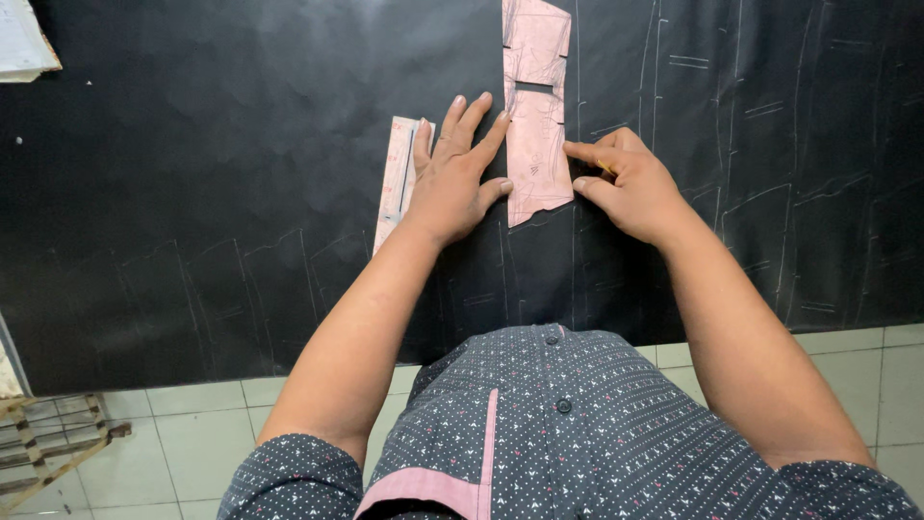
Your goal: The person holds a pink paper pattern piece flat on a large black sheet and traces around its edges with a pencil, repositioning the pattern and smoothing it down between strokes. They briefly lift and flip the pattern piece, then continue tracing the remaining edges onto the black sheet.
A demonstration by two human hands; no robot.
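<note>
A pink paper pattern piece (535,106) lies on black fabric (241,144) marked with chalk outlines. My left hand (457,171) lies flat with fingers spread, its fingertips and thumb pressing the pattern's left edge. My right hand (626,183) is pinched on a small yellowish piece of chalk (604,168) at the pattern's right edge. A pale ruler (397,178) lies just left of my left hand, partly under it.
Chalk outlines of earlier pieces cover the fabric at right (770,144) and lower left. Papers (24,43) sit at the top left corner. Below the fabric's edge is a tiled floor (192,424), with a wooden frame (53,443) at lower left.
</note>
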